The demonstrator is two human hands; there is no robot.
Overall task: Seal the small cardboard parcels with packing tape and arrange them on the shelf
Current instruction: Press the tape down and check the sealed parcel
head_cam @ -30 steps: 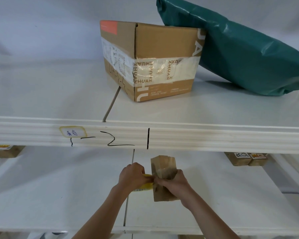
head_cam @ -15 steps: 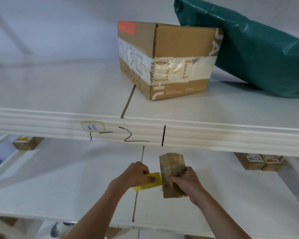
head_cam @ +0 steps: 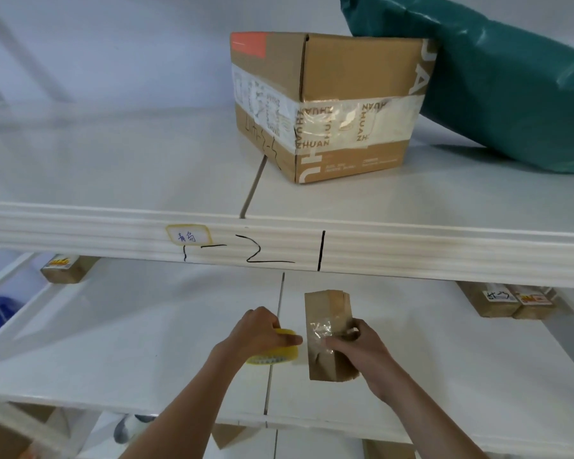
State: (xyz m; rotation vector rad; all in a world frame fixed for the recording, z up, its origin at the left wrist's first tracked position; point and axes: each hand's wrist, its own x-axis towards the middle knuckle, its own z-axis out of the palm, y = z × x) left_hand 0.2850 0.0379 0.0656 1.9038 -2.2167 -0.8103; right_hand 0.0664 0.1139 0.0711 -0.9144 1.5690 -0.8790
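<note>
Your right hand (head_cam: 355, 346) is curling its fingers around the small brown parcel (head_cam: 328, 332), pinching it at a crinkled strip of clear tape on its front while it is standing upright on the lower shelf (head_cam: 146, 342), just right of the seam between the shelf panels. Your left hand (head_cam: 259, 329) is gripping the yellow roll of packing tape (head_cam: 275, 354), holding it just beside the parcel's left edge. Above, the upper shelf (head_cam: 113, 167) is carrying a large cardboard box (head_cam: 328, 101) wrapped in printed tape, with a green plastic mailer bag (head_cam: 497, 81) leaning against its right side. A handwritten label (head_cam: 189, 234) and marker strokes are sitting on the upper shelf's front lip. Small labelled cartons are lying at the back of the lower shelf: one at far left (head_cam: 65, 270), two touching at far right (head_cam: 507, 303).
</note>
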